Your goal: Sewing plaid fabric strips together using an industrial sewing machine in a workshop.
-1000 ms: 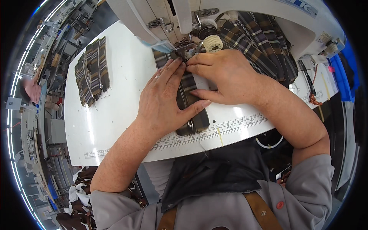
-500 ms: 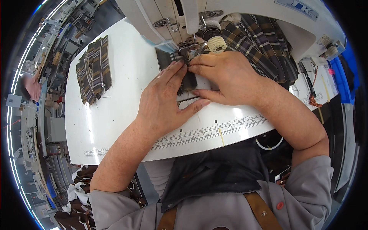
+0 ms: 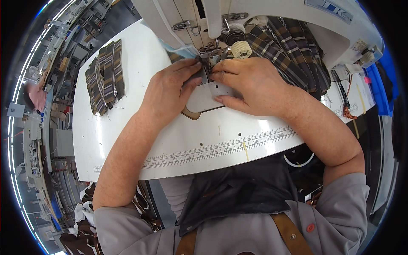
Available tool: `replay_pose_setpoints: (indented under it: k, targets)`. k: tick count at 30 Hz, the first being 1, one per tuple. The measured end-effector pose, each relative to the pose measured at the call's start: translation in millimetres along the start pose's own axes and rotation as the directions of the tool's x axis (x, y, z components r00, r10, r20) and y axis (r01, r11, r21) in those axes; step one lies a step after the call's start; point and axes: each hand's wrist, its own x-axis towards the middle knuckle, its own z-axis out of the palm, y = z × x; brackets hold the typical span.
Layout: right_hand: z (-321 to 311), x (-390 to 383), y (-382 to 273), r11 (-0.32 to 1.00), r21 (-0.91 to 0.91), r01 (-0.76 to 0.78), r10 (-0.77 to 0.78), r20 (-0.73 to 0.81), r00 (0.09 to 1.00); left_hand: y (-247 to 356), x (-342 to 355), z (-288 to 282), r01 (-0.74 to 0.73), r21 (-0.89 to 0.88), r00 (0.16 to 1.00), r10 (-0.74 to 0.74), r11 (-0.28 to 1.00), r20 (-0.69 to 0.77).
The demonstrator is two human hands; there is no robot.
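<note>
Both of my hands rest at the needle area of a white sewing machine (image 3: 178,12). My left hand (image 3: 165,91) lies left of the presser foot (image 3: 209,53), its fingers stretched forward and thumb apart. Behind its fingers shows a small bit of dark cloth (image 3: 174,56); the rest is hidden. My right hand (image 3: 257,87) is on the right of the foot, fingers bent and pressed together, thumb lower on the plate. Whatever its fingertips hold is hidden. Between the hands the metal needle plate (image 3: 219,90) is bare.
Plaid pieces with a zipper (image 3: 106,76) lie on the table's left. More plaid zippered pieces (image 3: 293,53) are heaped under the machine arm. A printed ruler (image 3: 212,151) runs along the front edge. Black scissors or snips (image 3: 340,89) and a blue bin (image 3: 382,85) are at right.
My left hand has moved left and a little back, away from my right hand. The dark cloth between the hands is gone from there, baring the plate. My right hand has hardly moved.
</note>
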Motion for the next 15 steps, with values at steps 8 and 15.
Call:
replay_pose_setpoints:
  k: [8,15]
  targets:
    - [-13.8,-0.8,6.7,0.972,-0.219,-0.082,0.025,-0.255,0.967,-9.8,7.7,-12.1,-0.012,0.088,1.000,0.011,0.996,0.013]
    - [-26.7,-5.8,39.3,0.874,-0.373,-0.312,0.209,-0.290,0.934,-25.1,2.6,-24.1,-0.164,0.327,0.985,0.138,0.931,0.100]
